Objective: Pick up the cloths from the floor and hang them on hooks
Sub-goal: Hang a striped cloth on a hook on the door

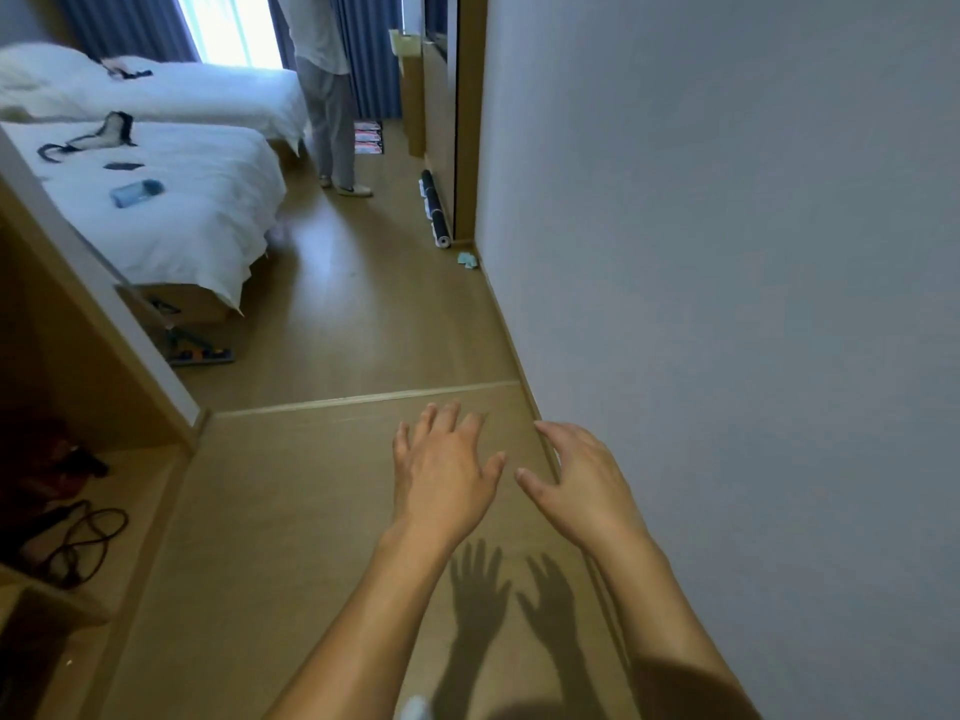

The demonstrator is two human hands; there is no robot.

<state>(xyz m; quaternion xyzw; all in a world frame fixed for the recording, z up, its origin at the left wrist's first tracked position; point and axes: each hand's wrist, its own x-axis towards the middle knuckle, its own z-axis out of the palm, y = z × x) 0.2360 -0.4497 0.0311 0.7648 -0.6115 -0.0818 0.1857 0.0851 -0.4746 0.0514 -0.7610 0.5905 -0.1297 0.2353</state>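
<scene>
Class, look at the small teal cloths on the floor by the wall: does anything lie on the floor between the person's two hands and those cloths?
Nothing visible does. The left hand and right hand hover open, and bare wooden floor runs along the wall to the teal cloths. The rolled mat lies beyond them. No hooks are in view.

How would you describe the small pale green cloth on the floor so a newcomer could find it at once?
Start at the long grey wall on the right and follow its foot away from the hands to the wooden door frame. The small crumpled pale green cloth lies on the wooden floor there. Its nearest neighbour, a long dark roll, lies just beyond it; the cloth is pale, soft and far smaller.
</scene>
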